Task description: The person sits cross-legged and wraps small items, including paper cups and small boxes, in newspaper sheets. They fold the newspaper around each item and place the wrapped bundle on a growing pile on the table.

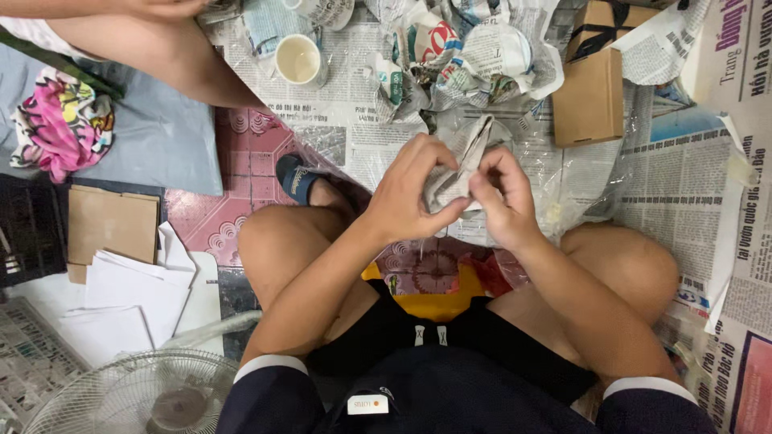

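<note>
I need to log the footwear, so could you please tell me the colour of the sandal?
The sandal is dark blue, seen best in the head view.

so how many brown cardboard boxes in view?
2. One small box stands upright on the newspaper, upper right; another box with a black ribbon lies behind it. More may be hidden under crumpled paper.

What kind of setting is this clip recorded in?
Probably the floor of a home used for packing. The person sits on patterned floor tiles covered with newspaper sheets, with a cardboard box, a cup and a floor fan around. Both hands grip a newspaper-wrapped item.
</note>
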